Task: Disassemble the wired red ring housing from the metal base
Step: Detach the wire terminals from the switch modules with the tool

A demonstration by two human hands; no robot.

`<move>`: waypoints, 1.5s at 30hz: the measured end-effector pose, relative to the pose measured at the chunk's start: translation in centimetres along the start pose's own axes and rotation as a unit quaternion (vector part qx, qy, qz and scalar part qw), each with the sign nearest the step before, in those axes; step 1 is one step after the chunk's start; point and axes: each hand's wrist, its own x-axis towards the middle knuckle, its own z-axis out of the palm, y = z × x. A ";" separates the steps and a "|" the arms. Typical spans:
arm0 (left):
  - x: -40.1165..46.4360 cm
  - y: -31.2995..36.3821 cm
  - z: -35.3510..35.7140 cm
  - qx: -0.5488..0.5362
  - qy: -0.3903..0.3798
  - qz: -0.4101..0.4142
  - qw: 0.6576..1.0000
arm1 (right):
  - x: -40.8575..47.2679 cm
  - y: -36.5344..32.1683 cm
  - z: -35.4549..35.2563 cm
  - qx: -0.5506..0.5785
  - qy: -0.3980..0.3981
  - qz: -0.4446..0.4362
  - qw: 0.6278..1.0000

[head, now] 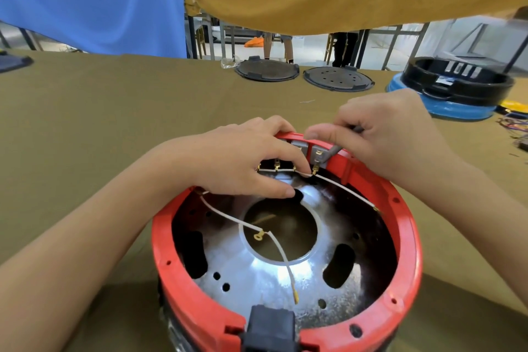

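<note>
— What is sitting inside the ring [411,240]?

— A shiny metal base [285,274] is lying in it like a dish, with a round hole in the middle, two dark slots and several small holes. Two white wires [278,246] are trailing loose across it, each ending in a brass terminal.

— And where is the whole thing resting?

— At the near edge of the surface [114,111], which is covered in olive cloth. Its open side is facing up toward the camera. Being round, it is showing no long axis; a black block [271,326] is sitting at its near rim and a row of brass terminals [277,166] at its far rim.

— How is it looking?

— Bright red plastic, with small screw holes spaced round the rim and a dark inner wall.

— What are the hands doing?

— The left hand [248,160] is curling over the far rim, its fingers pinching a white wire beside the terminals. The right hand [380,134] is gripping a grey tool [334,148], whose tip is touching a metal tab at that same rim.

— Anything else out there?

— Two dark round lids [267,70] are lying along the far edge. A black ring is sitting stacked on a blue one [460,108] toward the far right corner.
</note>
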 end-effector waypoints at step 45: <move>0.0 0.1 -0.1 0.015 -0.005 -0.008 1.000 | -0.5 -1.0 0.4 0.166 0.049 0.242 0.955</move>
